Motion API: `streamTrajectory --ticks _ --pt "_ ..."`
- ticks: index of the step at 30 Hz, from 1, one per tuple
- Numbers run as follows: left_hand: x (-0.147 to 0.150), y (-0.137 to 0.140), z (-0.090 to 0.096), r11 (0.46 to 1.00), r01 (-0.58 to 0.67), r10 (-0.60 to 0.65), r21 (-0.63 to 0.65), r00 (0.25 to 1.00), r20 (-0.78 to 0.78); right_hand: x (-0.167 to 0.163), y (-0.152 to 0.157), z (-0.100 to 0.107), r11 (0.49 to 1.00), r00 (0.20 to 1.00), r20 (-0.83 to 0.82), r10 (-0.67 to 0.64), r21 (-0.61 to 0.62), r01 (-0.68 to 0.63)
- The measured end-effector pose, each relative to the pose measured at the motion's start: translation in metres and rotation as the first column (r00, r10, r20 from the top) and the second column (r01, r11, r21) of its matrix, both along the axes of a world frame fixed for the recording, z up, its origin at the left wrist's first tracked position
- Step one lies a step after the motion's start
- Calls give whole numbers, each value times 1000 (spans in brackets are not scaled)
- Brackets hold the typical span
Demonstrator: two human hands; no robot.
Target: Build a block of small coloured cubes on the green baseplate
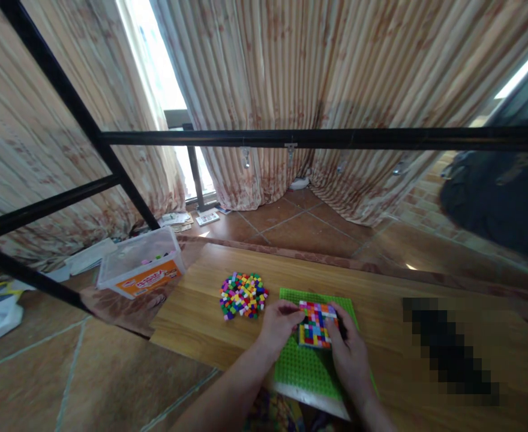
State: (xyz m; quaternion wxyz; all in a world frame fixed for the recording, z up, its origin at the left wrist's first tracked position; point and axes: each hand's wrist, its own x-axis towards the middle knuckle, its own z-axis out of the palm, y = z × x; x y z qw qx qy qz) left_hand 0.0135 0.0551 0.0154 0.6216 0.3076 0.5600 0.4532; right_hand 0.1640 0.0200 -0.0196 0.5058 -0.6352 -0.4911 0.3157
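- Pinching the brick block [315,329]'s right edge: right hand [350,345]; left hand [279,321] touches its left, closure unclear.
- Block over green baseplate [306,369], face up, sides pointing curtainward; long axis unclear.
- Wooden worktop [196,300].
- Tiled floor [275,219], patterned curtains [268,78].

No word can be read for certain. The orange label [149,279] on the clear plastic box [129,257] bears a line of large pale lettering, too blurred to spell out. The white card [207,218] on the tiled floor [268,219] shows dark marks, too small to read.
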Motion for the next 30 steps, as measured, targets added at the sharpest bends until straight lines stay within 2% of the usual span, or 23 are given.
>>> streamTrajectory --ticks 4,6,9,13,19,24,27,30 --pt "-6 -5 -9 994 19 -30 103 994 108 1 1 -1 1000 1000 -8 -3 -13 2" --pt "-8 -9 -16 986 32 -45 161 996 80 1 2 -2 1000 1000 8 -7 -13 7" --pt "-10 -19 -25 952 77 -49 297 994 -102 2 2 -4 1000 1000 19 -4 4 4" --pt "-8 -35 -26 868 213 -50 448 936 -348 2 0 -4 999 1000 17 2 33 -3" --pt "-9 -47 -18 817 372 -75 441 826 -559 1 -1 0 1000 999 45 -2 14 1" --pt "-9 -51 -20 769 477 -60 425 716 -696 1 -2 3 1000 1000 30 5 -8 -5" --pt "-9 -53 -23 756 517 -54 402 660 -749 1 -2 2 1000 999 33 -1 -15 2" --pt "-9 -52 -25 743 541 -65 393 643 -763 1 -2 1 1000 999 41 -10 -27 11"
